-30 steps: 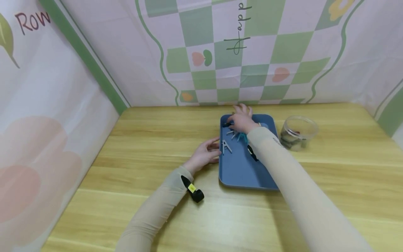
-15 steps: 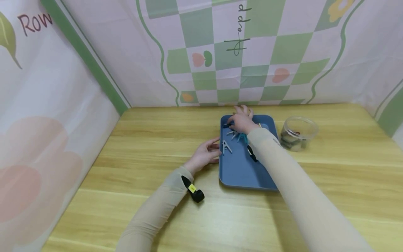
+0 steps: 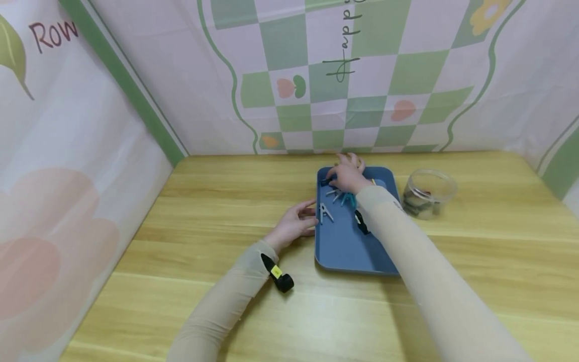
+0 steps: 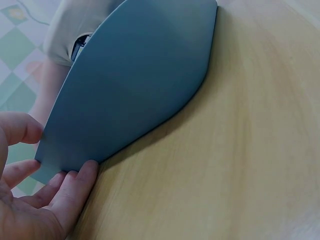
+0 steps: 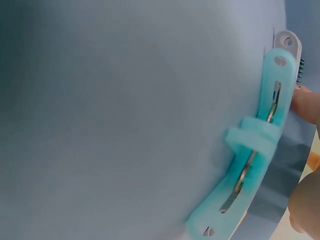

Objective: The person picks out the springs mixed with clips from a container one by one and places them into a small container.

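My left hand (image 3: 294, 224) rests its fingertips against the outer left wall of a blue tray (image 3: 339, 251). In the left wrist view, its fingers (image 4: 75, 197) meet the tray's lower side, with another digit near the upper edge. At the far side, my right hand (image 3: 348, 175) reaches over the tray with spread fingers at the rim. Below it lie a teal clothespin (image 3: 348, 199) and grey clothespins (image 3: 334, 193). The right wrist view shows the teal clothespin (image 5: 252, 150) close up. Another grey clothespin (image 3: 325, 213) lies near the left wall.
A round clear tub (image 3: 429, 193) holding dark items stands right of the tray. Small black items (image 3: 325, 182) lie in the tray's far left corner. A printed curtain (image 3: 289, 115) closes off the back of the wooden table (image 3: 217, 201).
The camera view has shifted slightly. Both hands and the tray otherwise stay in place.
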The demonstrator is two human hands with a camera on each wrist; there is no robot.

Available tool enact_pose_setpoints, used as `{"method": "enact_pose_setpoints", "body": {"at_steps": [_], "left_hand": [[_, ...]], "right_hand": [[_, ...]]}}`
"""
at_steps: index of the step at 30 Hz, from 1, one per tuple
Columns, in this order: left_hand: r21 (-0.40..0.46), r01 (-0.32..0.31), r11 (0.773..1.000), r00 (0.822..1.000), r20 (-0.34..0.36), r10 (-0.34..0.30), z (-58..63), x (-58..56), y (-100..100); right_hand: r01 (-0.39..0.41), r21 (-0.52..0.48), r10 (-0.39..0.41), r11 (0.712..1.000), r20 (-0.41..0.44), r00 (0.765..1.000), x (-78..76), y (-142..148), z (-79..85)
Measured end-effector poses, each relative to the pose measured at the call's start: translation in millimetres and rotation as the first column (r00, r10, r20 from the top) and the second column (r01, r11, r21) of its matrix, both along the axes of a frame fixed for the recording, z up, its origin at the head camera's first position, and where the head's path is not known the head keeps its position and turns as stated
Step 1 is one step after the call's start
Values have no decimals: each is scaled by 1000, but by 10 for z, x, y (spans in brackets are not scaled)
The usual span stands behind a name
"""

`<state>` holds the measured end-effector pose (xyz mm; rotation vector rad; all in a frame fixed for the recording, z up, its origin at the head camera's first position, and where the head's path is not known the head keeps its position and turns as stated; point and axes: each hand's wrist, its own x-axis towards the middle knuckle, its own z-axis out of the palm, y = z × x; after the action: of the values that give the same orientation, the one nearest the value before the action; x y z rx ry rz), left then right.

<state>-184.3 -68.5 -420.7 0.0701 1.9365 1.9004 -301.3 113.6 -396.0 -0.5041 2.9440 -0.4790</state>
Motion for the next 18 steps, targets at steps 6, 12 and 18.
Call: {"method": "enact_pose_setpoints", "body": {"at_steps": [6, 12, 18], "left_hand": [[10, -1, 1000, 1000, -5, 1, -10, 2, 2], [10, -7, 1000, 1000, -1, 7, -13, -1, 5], [5, -8, 1000, 1000, 6, 8, -8, 2, 4]], "right_hand": [[3, -17, -3, 1000, 7, 1000, 3, 1, 19], [7, -37, -7, 999, 12, 1000, 2, 8, 33], [11, -48, -11, 999, 8, 1000, 8, 15, 56]]}}
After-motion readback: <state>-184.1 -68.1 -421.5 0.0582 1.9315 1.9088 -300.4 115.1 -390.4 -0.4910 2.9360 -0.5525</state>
